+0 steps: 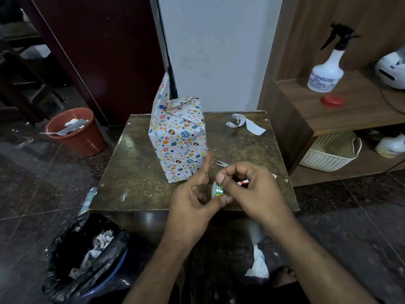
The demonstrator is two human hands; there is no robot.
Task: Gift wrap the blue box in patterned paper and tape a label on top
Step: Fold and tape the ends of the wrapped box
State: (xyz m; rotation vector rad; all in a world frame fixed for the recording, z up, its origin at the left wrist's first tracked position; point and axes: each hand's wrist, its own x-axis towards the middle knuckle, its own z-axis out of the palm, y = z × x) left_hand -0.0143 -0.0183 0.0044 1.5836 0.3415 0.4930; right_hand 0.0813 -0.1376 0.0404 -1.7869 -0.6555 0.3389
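A worn brown counter [140,172] carried the wrapped box [178,141], upright, its top flap unsealed. Just in front, the left hand [195,200] pinched a tape roll [217,189] while the right hand [247,189] clenched over its end; peeling slowly would serve best. An orange bucket [76,132] and a black-lined bin [87,255] held paper scraps.

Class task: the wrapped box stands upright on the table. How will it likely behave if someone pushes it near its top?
The wrapped box stands tall on a narrow base, so it would probably tip rather than slide. Its open top flap is thin paper and would likely bend. The paper looks smooth, perhaps slippery on the table.
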